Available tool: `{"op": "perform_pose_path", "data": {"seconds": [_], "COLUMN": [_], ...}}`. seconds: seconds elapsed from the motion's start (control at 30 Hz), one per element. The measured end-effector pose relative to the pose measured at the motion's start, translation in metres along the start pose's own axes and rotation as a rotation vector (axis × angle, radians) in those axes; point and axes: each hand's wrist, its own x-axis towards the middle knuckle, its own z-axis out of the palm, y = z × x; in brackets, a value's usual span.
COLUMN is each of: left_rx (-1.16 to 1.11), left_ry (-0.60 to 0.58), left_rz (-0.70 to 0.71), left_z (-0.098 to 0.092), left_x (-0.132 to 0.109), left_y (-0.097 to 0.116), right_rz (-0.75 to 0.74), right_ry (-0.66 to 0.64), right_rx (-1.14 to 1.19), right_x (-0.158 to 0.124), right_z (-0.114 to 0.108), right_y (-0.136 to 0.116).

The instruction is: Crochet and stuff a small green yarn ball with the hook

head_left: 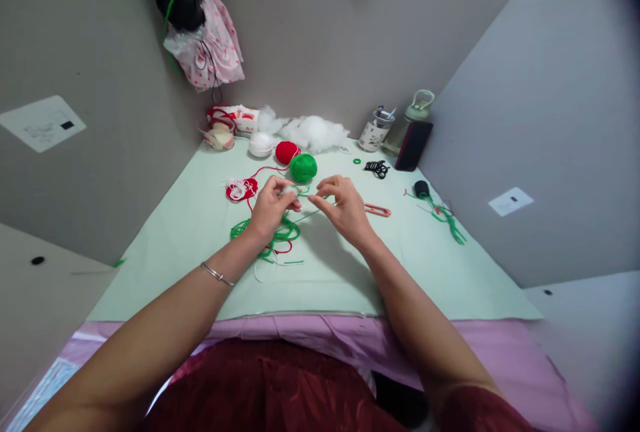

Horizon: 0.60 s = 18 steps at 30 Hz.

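Over the middle of the table, my left hand (273,209) is closed around a small whitish piece (289,190) with green yarn at its edge; the fingers partly hide it. My right hand (345,209) is just to the right, thumb and forefinger pinched on a thin green yarn strand (304,195) stretching between both hands. Under my left hand lies a loose tangle of green yarn (243,230) with bits of red and white thread. Just beyond my hands sits a green yarn ball (303,168). An orange cutter (378,210) lies beside my right hand.
Behind are a red yarn ball (287,152), a white ball (261,145) and white stuffing (315,133). A red-and-white yarn bundle (241,189) lies left. At right stand a pen cup (376,132), a bottle (419,107), a dark phone (414,145) and black yarn (421,189).
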Motion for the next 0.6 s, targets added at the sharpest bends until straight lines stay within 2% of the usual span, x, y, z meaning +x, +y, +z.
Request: {"op": "perform_pose_path", "data": {"seconds": [0.03,0.1,0.17,0.2,0.3,0.43,0.6], "left_rx": [-0.003,-0.001,0.000,-0.001,-0.003,0.006,0.021], "left_ry": [-0.010,-0.031,-0.038,-0.035,-0.032,-0.055,-0.079], "left_rz": [-0.003,-0.011,-0.012,-0.008,0.008,0.026,0.025], "left_z": [0.000,0.001,0.002,0.002,0.004,0.006,0.007], "left_x": [-0.001,-0.002,-0.003,-0.003,-0.004,-0.006,-0.007], "left_y": [0.001,0.003,0.003,0.002,0.002,0.000,-0.001], "right_rz": [-0.026,-0.011,0.087,0.135,0.197,0.151,0.139], "right_ry": [0.007,-0.063,-0.138,-0.130,-0.056,-0.182,-0.223], "right_rx": [0.112,0.410,0.619,0.643,0.464,0.167,0.147], "right_x": [0.000,0.000,-0.001,-0.001,-0.001,0.001,0.001], "right_z": [-0.003,-0.006,-0.005,-0.003,0.001,0.005,0.008], "right_y": [-0.001,-0.003,-0.004,-0.004,0.000,0.008,0.012]}}
